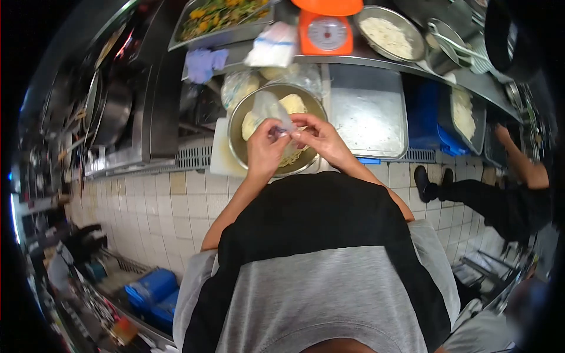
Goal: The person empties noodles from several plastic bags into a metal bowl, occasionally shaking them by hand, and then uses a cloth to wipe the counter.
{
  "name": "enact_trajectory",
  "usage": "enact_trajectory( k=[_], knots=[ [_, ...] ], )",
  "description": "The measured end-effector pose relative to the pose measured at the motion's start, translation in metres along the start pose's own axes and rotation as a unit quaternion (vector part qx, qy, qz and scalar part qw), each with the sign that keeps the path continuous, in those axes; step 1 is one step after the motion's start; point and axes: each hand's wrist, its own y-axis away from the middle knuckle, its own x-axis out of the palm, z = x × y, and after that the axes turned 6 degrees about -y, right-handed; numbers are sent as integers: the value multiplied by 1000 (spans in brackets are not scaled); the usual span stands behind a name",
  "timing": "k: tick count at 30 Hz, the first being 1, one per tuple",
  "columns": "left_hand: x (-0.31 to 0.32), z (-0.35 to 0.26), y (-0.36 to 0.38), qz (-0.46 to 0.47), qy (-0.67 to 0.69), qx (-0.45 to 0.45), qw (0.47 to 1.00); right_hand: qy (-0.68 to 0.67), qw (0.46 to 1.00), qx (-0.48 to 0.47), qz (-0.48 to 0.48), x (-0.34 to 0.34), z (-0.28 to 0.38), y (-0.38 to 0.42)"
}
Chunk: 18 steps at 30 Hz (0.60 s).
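My left hand [268, 145] and my right hand [321, 138] meet over a wide steel bowl [236, 126], fingers pinched on the gathered end of a clear plastic bag [268, 106]. The bag stands up between them, its body leaning toward the far side of the bowl. Inside the bowl lie pale yellow bundles of noodles [293, 104], with loose strands [299, 157] near the front. A white cutting board [221, 147] extends from under the bowl's left side. More filled plastic bags [238, 85] sit just behind the bowl.
An empty metal tray [368, 112] is right of the bowl. On the shelf behind are an orange scale [325, 35], a vegetable tray [220, 20], a purple cloth [206, 63] and a bowl of white food [388, 36]. A stove stands left; another person [506, 200] works at right.
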Motion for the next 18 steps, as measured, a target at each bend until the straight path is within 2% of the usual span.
enact_trajectory(
  k=[2,3,4,6,7,8,10,11,12,13,14,15,16,17,18],
  knots=[
    [5,8,1,54,25,12,998,48,999,16,2,1,-6,-3],
    [4,10,3,67,-11,45,997,95,995,22,-9,1,-6,-3],
    [2,11,4,59,-9,40,997,97,995,27,0,0,-5,-2],
    [-8,11,6,133,181,-50,973,61,998,22,-5,-4,2,-1],
    [-15,4,8,116,364,-141,913,80,997,-7,-19,-16,-9,-1],
    [-23,2,11,110,366,-142,913,80,997,-4,-13,-32,-21,-2],
    [-36,2,16,126,408,-174,887,147,985,-38,-79,-44,-23,-8],
    [-32,8,20,158,317,-172,919,5,994,22,-110,-46,-26,-6],
    [-26,16,23,153,320,-173,919,7,994,25,-105,-27,-11,-3],
    [-19,23,25,118,266,-187,938,-136,982,68,-111,-5,5,0],
    [-15,28,26,82,211,-200,953,-274,948,110,-115,7,13,4],
    [-17,29,23,34,280,-206,937,-318,940,118,-31,6,9,7],
    [-20,30,23,31,282,-205,937,-316,941,120,-29,5,9,8],
    [-23,29,23,16,346,-183,920,-100,989,103,-19,4,9,10],
    [-26,23,22,1,409,-160,898,122,989,81,-8,4,9,11]
  ],
)
